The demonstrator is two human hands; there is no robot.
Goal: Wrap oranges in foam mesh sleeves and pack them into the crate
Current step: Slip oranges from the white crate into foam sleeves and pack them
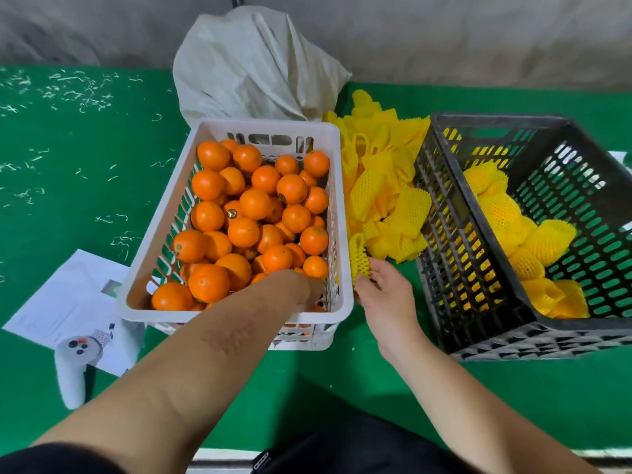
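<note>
At lower centre the left hand (309,290) reaches down into the near right corner of the white basket (164,213); its fingers are hidden among the oranges (254,203), so their grip cannot be told. Just right, the right hand (383,295) pinches a yellow foam sleeve (359,260) upright in its fingers. Beyond, loose sleeves (386,176) lie heaped on the green worktop (85,159). At right, the black crate (455,268) holds wrapped oranges (533,241).

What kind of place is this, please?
Probably a small fruit-packing station: a white basket full of loose oranges, a pile of yellow foam sleeves, and a black crate holding wrapped fruit, all on green matting.
</note>
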